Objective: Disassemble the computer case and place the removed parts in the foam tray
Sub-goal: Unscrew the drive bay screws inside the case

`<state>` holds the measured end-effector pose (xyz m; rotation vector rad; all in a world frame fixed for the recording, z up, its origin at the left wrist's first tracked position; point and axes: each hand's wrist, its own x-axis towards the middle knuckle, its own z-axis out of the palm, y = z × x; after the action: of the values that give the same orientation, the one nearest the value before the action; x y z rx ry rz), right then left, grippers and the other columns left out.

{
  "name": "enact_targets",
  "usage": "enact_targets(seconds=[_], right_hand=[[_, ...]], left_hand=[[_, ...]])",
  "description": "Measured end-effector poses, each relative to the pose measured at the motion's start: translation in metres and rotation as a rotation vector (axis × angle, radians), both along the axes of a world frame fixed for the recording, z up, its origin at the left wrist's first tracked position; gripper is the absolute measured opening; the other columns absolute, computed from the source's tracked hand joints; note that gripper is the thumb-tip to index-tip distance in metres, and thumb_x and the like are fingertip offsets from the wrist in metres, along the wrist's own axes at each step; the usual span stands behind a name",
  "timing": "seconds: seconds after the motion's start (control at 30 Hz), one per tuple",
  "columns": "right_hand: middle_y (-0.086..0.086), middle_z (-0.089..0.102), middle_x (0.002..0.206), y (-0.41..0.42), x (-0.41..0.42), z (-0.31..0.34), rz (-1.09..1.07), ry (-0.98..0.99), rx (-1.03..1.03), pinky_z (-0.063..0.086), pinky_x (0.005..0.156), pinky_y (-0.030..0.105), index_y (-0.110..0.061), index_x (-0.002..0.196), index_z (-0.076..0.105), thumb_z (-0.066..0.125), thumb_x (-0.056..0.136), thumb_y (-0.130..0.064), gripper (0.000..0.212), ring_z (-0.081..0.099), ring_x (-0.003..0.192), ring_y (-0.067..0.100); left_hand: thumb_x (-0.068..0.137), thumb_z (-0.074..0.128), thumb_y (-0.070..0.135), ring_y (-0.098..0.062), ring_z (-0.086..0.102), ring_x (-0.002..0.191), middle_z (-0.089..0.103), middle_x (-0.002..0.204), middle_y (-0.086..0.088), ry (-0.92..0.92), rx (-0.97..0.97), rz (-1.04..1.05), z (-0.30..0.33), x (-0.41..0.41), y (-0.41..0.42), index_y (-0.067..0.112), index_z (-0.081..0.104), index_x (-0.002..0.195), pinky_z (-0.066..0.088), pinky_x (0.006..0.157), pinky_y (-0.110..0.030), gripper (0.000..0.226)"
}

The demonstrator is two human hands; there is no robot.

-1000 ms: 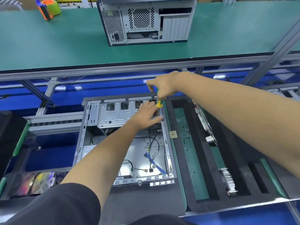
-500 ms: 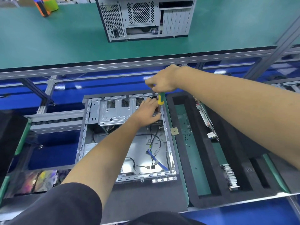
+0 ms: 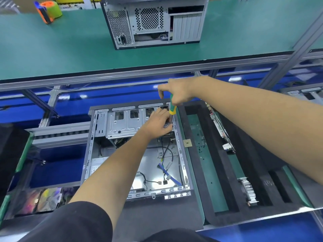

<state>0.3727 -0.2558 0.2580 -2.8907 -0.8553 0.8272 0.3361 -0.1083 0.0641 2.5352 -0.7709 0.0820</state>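
Observation:
An open grey computer case [image 3: 90,154] lies flat in front of me, loose cables [image 3: 167,170] on its floor. My right hand [image 3: 176,91] grips a green and yellow screwdriver [image 3: 172,106], held upright over the case's far right corner. My left hand [image 3: 158,122] reaches into that corner on the silver drive cage [image 3: 122,125], fingers curled by the screwdriver's tip; what they touch is hidden. Right of the case lies the black foam tray [image 3: 206,172], with a circuit board [image 3: 220,126] and a finned card [image 3: 248,191] standing in its slots.
A second computer case [image 3: 153,21] stands upright on the green bench behind. An orange and green tool [image 3: 49,11] lies at the bench's far left. A small square chip [image 3: 187,143] rests on the tray's left rim. Shiny bags [image 3: 38,199] lie at lower left.
My right hand has lifted a little with the screwdriver and its fingers have shifted on the handle. The left hand stays at the same corner.

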Motion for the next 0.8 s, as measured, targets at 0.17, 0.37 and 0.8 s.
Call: enact_targets(seconds=[0.17, 0.37, 0.8], right_hand=[[0.003, 0.054, 0.083, 0.0095, -0.0019, -0.0048, 0.105, -0.274, -0.289, 0.028, 0.056, 0.035, -0.024, 0.105, 0.040, 0.030, 0.104, -0.034, 0.014, 0.045, 0.066, 0.019], [0.003, 0.050, 0.074, 0.0069, -0.0019, -0.0094, 0.034, -0.112, -0.020, 0.030, 0.054, 0.033, -0.018, 0.116, 0.043, 0.054, 0.093, -0.023, 0.026, 0.042, 0.058, 0.021], [0.003, 0.056, 0.084, 0.0076, -0.0022, -0.0053, 0.132, -0.289, -0.289, 0.028, 0.057, 0.035, -0.023, 0.103, 0.042, 0.035, 0.104, -0.043, 0.022, 0.045, 0.066, 0.020]], left_hand=[[0.082, 0.067, 0.024, -0.018, 0.039, 0.090, 0.052, 0.091, 0.005, 0.028, 0.000, 0.009, 0.0020, -0.0007, -0.0009, 0.017, 0.055, 0.090, 0.036, 0.079, -0.039, 0.016], [0.079, 0.067, 0.023, -0.016, 0.035, 0.090, 0.053, 0.092, 0.004, 0.043, -0.001, 0.010, 0.0027, -0.0014, -0.0001, 0.016, 0.055, 0.091, 0.034, 0.080, -0.038, 0.019], [0.080, 0.066, 0.018, -0.015, 0.034, 0.089, 0.046, 0.088, 0.009, 0.060, 0.003, 0.025, 0.0060, -0.0025, -0.0011, 0.016, 0.054, 0.089, 0.032, 0.079, -0.036, 0.016]])
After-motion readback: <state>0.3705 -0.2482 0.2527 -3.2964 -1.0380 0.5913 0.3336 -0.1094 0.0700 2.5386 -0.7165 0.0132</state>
